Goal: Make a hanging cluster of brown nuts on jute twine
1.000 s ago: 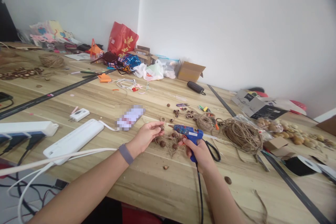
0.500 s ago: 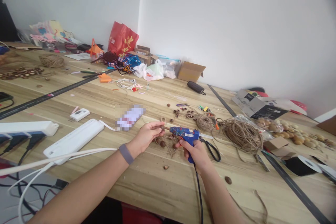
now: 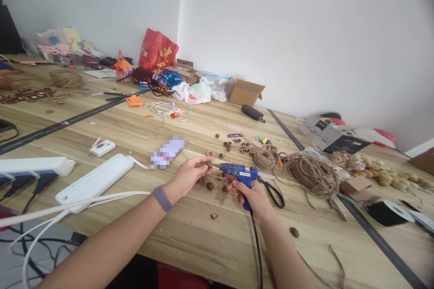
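White walls meet in a corner behind a long wooden worktop [image 3: 190,235] strewn with craft odds and ends. Near its front edge, the left hand [image 3: 188,176] has its fingers pinched on a small brown nut [image 3: 209,163], raised just off the wood, seemingly so its face meets the tool. The right hand [image 3: 256,198] is closed around the grip of a blue glue gun [image 3: 239,171], fingers wrapped tight, nozzle levelled at the nut and almost touching it. Its black cord [image 3: 257,248] trails back over the front edge. Between the hands, more nuts lie tangled in a twine cluster [image 3: 217,185], close enough to reach. A jute coil [image 3: 313,174] and black-handled scissors [image 3: 273,192] sit just right of the gun; white power strips [image 3: 95,180] lie toward the left edge.
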A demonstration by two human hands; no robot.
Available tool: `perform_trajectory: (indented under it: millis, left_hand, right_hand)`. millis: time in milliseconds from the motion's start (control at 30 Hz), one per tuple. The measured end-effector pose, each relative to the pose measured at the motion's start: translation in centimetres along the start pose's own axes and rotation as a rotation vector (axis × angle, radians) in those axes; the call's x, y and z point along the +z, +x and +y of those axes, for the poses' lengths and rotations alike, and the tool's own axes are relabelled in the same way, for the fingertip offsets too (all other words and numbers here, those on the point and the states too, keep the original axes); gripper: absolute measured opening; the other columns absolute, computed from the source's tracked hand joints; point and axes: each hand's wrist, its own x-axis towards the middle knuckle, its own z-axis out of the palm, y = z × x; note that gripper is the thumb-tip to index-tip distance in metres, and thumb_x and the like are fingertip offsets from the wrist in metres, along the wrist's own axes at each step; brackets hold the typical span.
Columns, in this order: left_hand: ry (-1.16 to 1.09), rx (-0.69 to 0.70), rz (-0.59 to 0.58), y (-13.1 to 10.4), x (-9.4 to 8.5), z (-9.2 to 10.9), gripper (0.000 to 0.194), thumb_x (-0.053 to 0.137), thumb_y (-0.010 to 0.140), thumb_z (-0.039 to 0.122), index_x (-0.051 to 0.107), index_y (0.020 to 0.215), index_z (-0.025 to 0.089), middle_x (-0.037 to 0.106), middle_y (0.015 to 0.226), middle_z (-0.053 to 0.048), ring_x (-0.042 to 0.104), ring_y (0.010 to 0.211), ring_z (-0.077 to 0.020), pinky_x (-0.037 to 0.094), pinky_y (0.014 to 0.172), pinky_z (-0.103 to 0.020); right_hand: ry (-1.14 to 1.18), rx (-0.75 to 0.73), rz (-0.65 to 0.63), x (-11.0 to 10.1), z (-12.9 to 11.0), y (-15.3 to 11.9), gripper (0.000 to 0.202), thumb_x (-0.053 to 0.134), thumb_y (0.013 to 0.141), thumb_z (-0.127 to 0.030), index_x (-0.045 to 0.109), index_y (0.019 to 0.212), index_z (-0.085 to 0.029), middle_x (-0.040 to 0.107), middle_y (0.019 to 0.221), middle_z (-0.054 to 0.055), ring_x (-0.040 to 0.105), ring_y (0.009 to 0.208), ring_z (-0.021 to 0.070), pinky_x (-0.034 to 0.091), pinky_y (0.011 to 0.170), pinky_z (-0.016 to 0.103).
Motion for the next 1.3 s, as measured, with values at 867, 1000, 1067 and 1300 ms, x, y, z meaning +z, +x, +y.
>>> perform_trajectory:
  millis: [867, 1000, 1067, 1300]
  left_hand:
    - [-0.017, 0.003, 0.021, -0.1, 0.2, 0.1, 0.022, 0.077, 0.068, 0.004, 0.079, 0.089, 0.013, 0.074, 0.089, -0.008, 0.068, 0.08, -0.0155, 0.054, 0.092, -0.034]
    - [-0.057, -0.006, 0.02, -0.1, 0.2, 0.2, 0.021, 0.076, 0.068, 0.002, 0.08, 0.087, 0.012, 0.075, 0.09, -0.008, 0.069, 0.083, -0.0156, 0.054, 0.093, -0.033]
    - [-0.063, -0.008, 0.017, 0.0, 0.1, 0.1, 0.021, 0.077, 0.068, 0.002, 0.08, 0.086, 0.012, 0.075, 0.09, -0.008, 0.069, 0.083, -0.0156, 0.053, 0.094, -0.034]
    - [-0.072, -0.014, 0.018, 0.3, -0.4, -0.2, 0.022, 0.079, 0.066, 0.002, 0.08, 0.085, 0.013, 0.076, 0.084, -0.007, 0.07, 0.08, -0.0162, 0.053, 0.095, -0.036]
  right_hand:
    - [0.14, 0.014, -0.007, -1.1, 0.4, 0.5, 0.038, 0.082, 0.063, -0.048, 0.066, 0.077, -0.017, 0.069, 0.062, 0.002, 0.037, 0.036, 0.0043, 0.03, 0.037, 0.02]
    - [0.125, 0.003, -0.001, -1.1, 0.2, 0.4, 0.04, 0.082, 0.061, -0.049, 0.065, 0.078, -0.017, 0.072, 0.068, 0.004, 0.038, 0.037, 0.0048, 0.032, 0.037, 0.021]
    - [0.134, 0.002, 0.004, -1.0, 0.2, 0.4, 0.04, 0.082, 0.06, -0.049, 0.065, 0.079, -0.017, 0.073, 0.071, 0.004, 0.038, 0.037, 0.0048, 0.032, 0.037, 0.021]
    - [0.154, -0.001, -0.001, -0.9, 0.1, 0.3, 0.038, 0.082, 0.062, -0.047, 0.066, 0.079, -0.017, 0.073, 0.071, 0.004, 0.037, 0.037, 0.004, 0.032, 0.037, 0.02]
